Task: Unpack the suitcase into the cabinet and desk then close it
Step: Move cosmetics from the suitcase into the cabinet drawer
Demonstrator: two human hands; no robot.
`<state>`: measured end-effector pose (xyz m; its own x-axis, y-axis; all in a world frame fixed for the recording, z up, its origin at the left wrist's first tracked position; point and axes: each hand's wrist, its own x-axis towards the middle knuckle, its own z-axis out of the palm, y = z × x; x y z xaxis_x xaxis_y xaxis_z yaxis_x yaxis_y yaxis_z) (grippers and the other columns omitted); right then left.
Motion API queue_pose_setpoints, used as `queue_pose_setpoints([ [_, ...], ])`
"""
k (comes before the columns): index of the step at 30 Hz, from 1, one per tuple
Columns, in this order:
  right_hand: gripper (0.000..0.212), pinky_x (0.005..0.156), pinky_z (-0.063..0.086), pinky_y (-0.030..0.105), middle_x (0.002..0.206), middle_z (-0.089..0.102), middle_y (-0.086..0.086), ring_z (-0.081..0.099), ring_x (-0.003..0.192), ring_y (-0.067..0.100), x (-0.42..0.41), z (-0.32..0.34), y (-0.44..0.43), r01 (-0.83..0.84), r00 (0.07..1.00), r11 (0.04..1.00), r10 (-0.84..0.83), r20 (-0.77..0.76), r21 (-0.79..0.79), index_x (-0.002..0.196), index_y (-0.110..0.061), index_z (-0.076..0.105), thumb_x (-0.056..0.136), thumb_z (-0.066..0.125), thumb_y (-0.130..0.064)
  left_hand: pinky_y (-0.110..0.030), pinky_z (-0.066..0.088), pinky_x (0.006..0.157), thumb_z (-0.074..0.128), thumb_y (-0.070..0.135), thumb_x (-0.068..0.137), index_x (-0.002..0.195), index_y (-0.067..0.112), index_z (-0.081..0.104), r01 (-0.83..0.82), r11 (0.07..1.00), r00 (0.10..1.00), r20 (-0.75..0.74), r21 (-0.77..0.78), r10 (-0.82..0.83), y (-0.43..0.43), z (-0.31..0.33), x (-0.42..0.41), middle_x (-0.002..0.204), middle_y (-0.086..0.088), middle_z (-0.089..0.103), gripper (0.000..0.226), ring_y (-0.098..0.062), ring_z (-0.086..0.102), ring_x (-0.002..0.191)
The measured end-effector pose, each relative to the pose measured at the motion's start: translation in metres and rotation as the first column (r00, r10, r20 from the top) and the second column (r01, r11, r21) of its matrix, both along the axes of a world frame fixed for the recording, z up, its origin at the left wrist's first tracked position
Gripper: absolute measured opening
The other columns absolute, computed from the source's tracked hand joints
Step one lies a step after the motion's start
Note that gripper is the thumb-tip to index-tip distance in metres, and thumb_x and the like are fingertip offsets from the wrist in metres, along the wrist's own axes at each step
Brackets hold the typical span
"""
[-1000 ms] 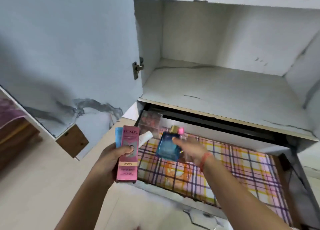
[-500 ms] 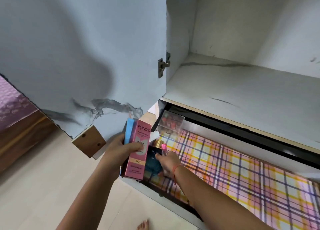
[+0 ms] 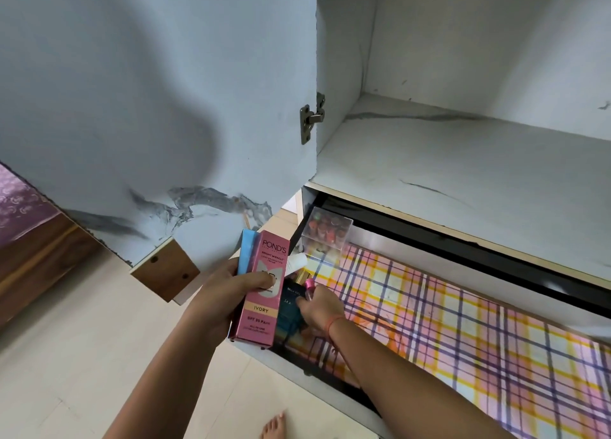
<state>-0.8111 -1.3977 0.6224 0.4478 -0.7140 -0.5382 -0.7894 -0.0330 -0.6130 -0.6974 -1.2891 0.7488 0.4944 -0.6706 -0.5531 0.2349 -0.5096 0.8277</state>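
1. The left grip (image 3: 224, 296) is clamped round a pink Pond's carton (image 3: 261, 293), thumb across its front. It holds the carton upright, just outside the front left corner of an open drawer (image 3: 291, 361).
2. A blue carton (image 3: 247, 251) sits behind the pink one in the same grip. A white tube (image 3: 296, 262) pokes out to the right of them.
3. The right grip (image 3: 320, 309) reaches down into the drawer's front left corner, just beside the pink carton. Its fingers are curled over a dark blue perfume bottle (image 3: 291, 309).
4. A small pink-capped bottle (image 3: 309, 286) stands against the same fingers. Whether either bottle rests on the drawer's bottom cannot be told.
5. A plaid liner (image 3: 479, 332) in pink, yellow and purple covers the bottom of the drawer.
6. A clear box (image 3: 325, 237) of small red and orange items stands in the back left corner, apart from both grips.
7. Above the drawer is a white cabinet shelf (image 3: 463, 174). The cabinet door (image 3: 158, 107) hangs open to the left.
8. A bare foot (image 3: 274, 427) stands on the pale floor below.
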Motion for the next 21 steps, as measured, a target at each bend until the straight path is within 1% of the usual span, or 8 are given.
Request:
queue_pose_setpoints([
  [4,0.030,0.077,0.051,0.034,0.080,0.056,-0.001,0.058,0.075,0.016,-0.023,-0.003,-0.010,0.168,0.976,0.977,-0.184,0.115,0.131,0.107,-0.012,0.050,0.096,0.044,-0.040,-0.047,0.057,0.077,0.068,0.007,0.081,0.117,0.015,0.060,-0.005,1.000,0.999,-0.052,-0.022,0.004,-0.002,-0.004,-0.002,0.101,-0.018,0.070,0.037,-0.034,0.069,0.088],
  [6,0.026,0.073,0.047,0.031,0.077,0.052,-0.002,0.052,0.072,0.013,-0.033,-0.003,-0.017,0.173,0.975,0.972,-0.192,0.110,0.161,0.104,-0.012,0.050,0.096,0.044,-0.036,-0.046,0.057,0.076,0.067,0.007,0.082,0.116,0.015,0.060,0.013,0.999,0.999,-0.046,-0.041,-0.015,-0.004,-0.002,-0.005,0.101,-0.017,0.070,0.035,-0.033,0.069,0.089],
  [8,0.024,0.075,0.051,0.032,0.085,0.056,0.001,0.056,0.079,0.016,-0.040,-0.002,-0.024,0.160,0.980,0.967,-0.181,0.087,0.200,0.107,-0.012,0.050,0.094,0.051,-0.032,-0.043,0.057,0.073,0.069,0.009,0.080,0.116,0.014,0.060,0.044,0.997,0.999,-0.021,-0.066,-0.046,-0.007,0.000,-0.009,0.101,-0.016,0.069,0.037,-0.032,0.070,0.088],
  [11,0.028,0.076,0.055,0.033,0.103,0.062,0.008,0.062,0.085,0.021,-0.049,-0.001,-0.031,0.068,0.997,0.995,-0.066,-0.032,0.076,0.109,-0.012,0.053,0.087,0.060,-0.027,-0.036,0.057,0.067,0.070,0.020,0.064,0.114,0.013,0.062,0.089,0.992,0.996,0.009,-0.092,-0.088,-0.010,0.004,-0.019,0.098,-0.015,0.070,0.051,-0.028,0.071,0.083],
  [14,0.035,0.072,0.046,0.028,0.112,0.056,0.007,0.057,0.094,0.022,-0.059,0.000,-0.031,-0.020,0.989,0.996,0.006,-0.150,-0.089,0.116,-0.012,0.051,0.084,0.062,-0.019,-0.033,0.056,0.065,0.067,0.024,0.061,0.113,0.014,0.063,0.100,0.990,0.995,0.009,-0.094,-0.100,-0.009,0.003,-0.026,0.097,-0.014,0.070,0.052,-0.026,0.071,0.081],
  [16,0.028,0.073,0.049,0.029,0.104,0.059,0.003,0.058,0.091,0.020,-0.065,0.000,-0.029,0.013,0.992,0.994,-0.025,-0.121,-0.104,0.111,-0.013,0.053,0.086,0.061,-0.020,-0.034,0.057,0.065,0.068,0.024,0.062,0.112,0.015,0.062,0.098,0.991,0.995,0.012,-0.089,-0.097,-0.008,0.003,-0.028,0.098,-0.013,0.070,0.051,-0.026,0.072,0.081],
  [18,0.026,0.074,0.052,0.031,0.097,0.060,0.001,0.060,0.086,0.018,-0.067,-0.001,-0.025,0.057,0.997,0.993,-0.063,-0.052,-0.108,0.107,-0.014,0.053,0.088,0.060,-0.031,-0.036,0.058,0.066,0.073,0.019,0.070,0.113,0.016,0.061,0.086,0.993,0.996,0.007,-0.084,-0.086,-0.007,0.002,-0.030,0.100,-0.014,0.069,0.045,-0.027,0.071,0.085],
  [21,0.052,0.062,0.048,0.025,0.094,0.061,-0.002,0.062,0.084,0.017,-0.060,-0.004,-0.020,0.086,0.995,0.992,-0.082,0.047,-0.089,0.117,-0.016,0.047,0.081,0.067,-0.048,-0.033,0.057,0.062,0.065,0.009,0.084,0.110,0.015,0.062,0.028,0.996,1.000,-0.002,-0.082,-0.028,-0.008,0.002,-0.034,0.098,-0.014,0.069,0.027,-0.026,0.070,0.083],
])
